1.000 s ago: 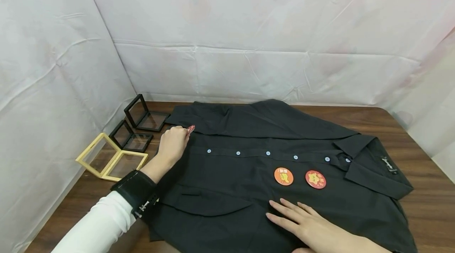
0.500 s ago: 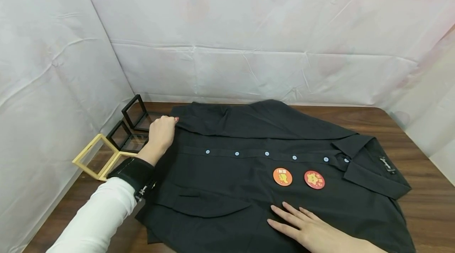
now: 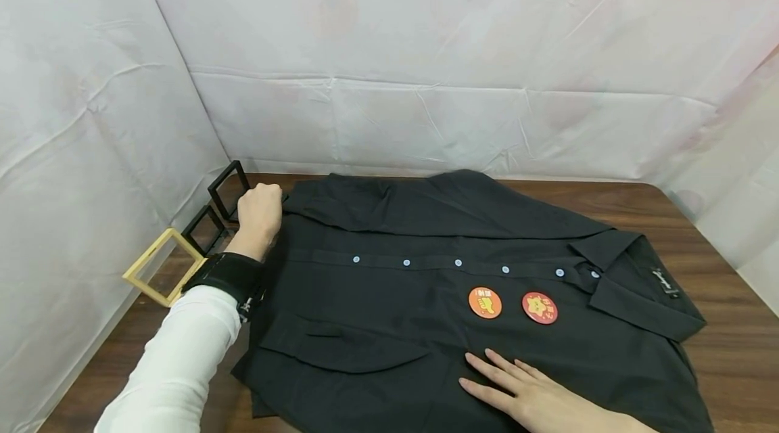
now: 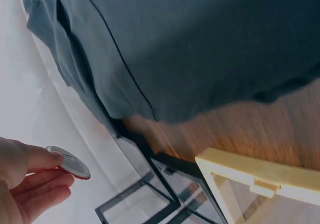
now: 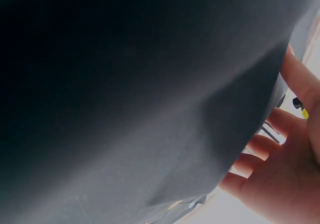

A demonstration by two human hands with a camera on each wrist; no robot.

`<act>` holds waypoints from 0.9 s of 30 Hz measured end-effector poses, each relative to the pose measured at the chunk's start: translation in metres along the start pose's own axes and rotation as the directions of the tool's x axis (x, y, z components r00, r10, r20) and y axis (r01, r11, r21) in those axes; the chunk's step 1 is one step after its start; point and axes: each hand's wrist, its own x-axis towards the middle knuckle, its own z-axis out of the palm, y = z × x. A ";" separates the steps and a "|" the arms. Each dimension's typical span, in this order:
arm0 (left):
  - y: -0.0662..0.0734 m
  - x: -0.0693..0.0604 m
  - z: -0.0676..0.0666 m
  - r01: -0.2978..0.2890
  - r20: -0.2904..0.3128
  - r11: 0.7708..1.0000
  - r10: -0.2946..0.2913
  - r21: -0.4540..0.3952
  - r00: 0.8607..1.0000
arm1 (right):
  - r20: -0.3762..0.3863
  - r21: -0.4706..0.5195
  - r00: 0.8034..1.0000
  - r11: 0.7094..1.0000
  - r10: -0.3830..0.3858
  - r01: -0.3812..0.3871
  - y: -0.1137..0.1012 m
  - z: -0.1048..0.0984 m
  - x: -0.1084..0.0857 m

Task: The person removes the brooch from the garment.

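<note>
My left hand (image 3: 260,213) pinches a round pin badge (image 4: 71,163) between thumb and fingers; its silvery back and red rim show in the left wrist view. That hand is over the black hinged display frames (image 3: 228,189), past the hem of a black shirt (image 3: 389,304). In the head view the hand hides the badge. My right hand (image 3: 529,392) rests on the shirt front with fingers spread and straight. An orange badge (image 3: 485,302) and a red star badge (image 3: 539,308) sit on the shirt above it.
A yellow hinged frame (image 3: 164,267) stands opened at the left, partly behind my left forearm. White cloth walls (image 3: 426,67) close off the back and left of the wooden table (image 3: 584,199).
My left hand has moved left and away from me with the badge, off the shirt and over the black frames. My right hand has barely shifted on the shirt.
</note>
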 end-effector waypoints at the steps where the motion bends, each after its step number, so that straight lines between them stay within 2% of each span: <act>1: -0.001 0.001 0.000 0.004 0.002 1.000 -0.004 0.005 1.000 | 0.004 0.011 1.000 1.000 0.001 -0.001 0.000 0.000 0.000; 6: -0.003 0.007 0.000 0.016 0.011 1.000 -0.016 0.006 1.000 | 0.027 0.067 1.000 0.998 0.008 -0.010 0.000 0.000 -0.001; 14: -0.006 0.011 0.004 0.038 0.053 0.999 -0.040 0.023 0.998 | 0.012 0.041 1.000 0.999 -0.001 0.000 0.000 0.004 -0.001; 27: -0.011 0.018 0.025 0.083 0.108 0.996 -0.086 0.029 0.990 | 0.009 0.040 1.000 0.999 0.000 0.000 0.000 0.003 -0.003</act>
